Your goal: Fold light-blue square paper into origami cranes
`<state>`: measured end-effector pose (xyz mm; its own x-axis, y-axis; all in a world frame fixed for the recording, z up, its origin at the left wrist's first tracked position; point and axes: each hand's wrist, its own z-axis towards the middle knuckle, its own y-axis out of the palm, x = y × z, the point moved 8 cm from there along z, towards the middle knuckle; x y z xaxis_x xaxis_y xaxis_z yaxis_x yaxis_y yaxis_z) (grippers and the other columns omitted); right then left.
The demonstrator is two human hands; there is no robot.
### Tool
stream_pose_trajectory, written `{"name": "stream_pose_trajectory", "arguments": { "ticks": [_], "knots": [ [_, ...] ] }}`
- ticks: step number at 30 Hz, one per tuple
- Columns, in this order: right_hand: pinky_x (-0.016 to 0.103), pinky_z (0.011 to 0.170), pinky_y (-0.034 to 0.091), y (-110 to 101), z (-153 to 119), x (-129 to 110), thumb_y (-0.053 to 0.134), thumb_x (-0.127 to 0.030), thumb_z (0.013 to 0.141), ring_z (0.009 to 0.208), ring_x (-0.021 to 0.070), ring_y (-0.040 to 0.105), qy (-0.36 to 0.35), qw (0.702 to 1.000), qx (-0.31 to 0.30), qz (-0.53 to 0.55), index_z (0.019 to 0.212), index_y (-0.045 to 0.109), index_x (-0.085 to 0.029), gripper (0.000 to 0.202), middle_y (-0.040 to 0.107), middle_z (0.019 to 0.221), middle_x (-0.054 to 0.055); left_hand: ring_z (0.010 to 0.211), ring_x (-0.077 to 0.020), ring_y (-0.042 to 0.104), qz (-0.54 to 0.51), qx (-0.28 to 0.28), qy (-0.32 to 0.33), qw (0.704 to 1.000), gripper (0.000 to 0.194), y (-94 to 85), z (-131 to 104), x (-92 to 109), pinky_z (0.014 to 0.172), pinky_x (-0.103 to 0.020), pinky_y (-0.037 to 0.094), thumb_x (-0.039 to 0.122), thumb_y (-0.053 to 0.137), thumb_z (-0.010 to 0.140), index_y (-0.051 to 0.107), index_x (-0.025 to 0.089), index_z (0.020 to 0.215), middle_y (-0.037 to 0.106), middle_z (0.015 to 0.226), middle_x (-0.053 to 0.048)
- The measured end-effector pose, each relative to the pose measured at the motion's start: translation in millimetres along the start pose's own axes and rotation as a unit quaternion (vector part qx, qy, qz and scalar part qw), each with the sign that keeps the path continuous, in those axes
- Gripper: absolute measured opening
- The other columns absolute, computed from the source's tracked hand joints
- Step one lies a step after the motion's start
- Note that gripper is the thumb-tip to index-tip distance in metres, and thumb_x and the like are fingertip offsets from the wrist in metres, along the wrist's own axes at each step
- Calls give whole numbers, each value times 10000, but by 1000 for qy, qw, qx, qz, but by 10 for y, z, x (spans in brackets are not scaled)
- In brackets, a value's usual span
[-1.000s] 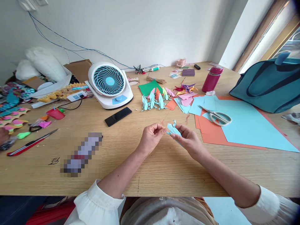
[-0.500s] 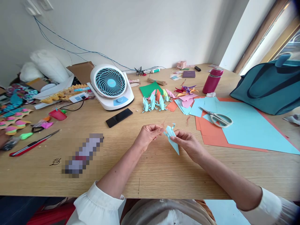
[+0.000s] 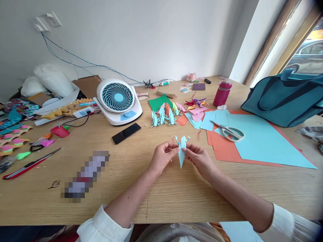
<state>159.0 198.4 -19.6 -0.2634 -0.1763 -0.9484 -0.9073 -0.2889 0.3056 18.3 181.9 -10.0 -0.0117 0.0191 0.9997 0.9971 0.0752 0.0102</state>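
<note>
A folded light-blue origami figure point(image 3: 181, 156) is held between both hands above the wooden table, its long point facing me and two thin curled tips sticking out at the top. My left hand point(image 3: 165, 155) pinches its left side between thumb and fingers. On the opposite side, my right hand point(image 3: 198, 156) grips it the same way, thumb on the front. Just beyond the hands stand several similar folded figures point(image 3: 163, 116) in light blue, pink, orange and yellow-green, in front of a green paper sheet point(image 3: 160, 102).
Scissors point(image 3: 233, 133) lie on light-blue sheets point(image 3: 262, 141) and orange paper point(image 3: 227, 153) at right. A magenta bottle point(image 3: 222, 94) and teal bag point(image 3: 282, 101) stand behind. Leftward are a fan point(image 3: 118, 99), a black phone point(image 3: 126, 133) and a red utility knife point(image 3: 27, 167).
My left hand has moved from the tip to the side of the origami figure. The figure has turned more upright and faces me squarely. The camera view has tilted up slightly.
</note>
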Motion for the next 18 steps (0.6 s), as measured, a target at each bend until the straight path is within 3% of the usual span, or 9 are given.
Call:
{"name": "stream_pose_trajectory", "arguments": {
  "ticks": [4,11,18],
  "knots": [
    [261,572,386,-36,8,-54,872,-551,565,582,107,466,-23,999,32,-6,727,629,-189,466,577,652,-17,555,-90,489,24,3,3,1000,380,9,-6,-11,435,-192,378,461,816,671,732,123,824,653,689,-17],
    [275,665,433,1,-12,-56,817,-548,664,646,118,507,-25,1000,-4,-16,730,637,-194,402,579,682,-14,489,-72,450,32,-4,35,999,301,21,-4,17,429,-195,350,429,785,725,704,141,757,600,607,21],
    [259,616,360,-62,11,-32,823,-558,655,618,101,441,-30,999,8,-33,703,622,-182,430,532,648,-29,526,-75,498,25,-12,47,999,285,27,-14,26,413,-183,388,390,784,735,679,141,827,663,759,-16]
  ]
}}
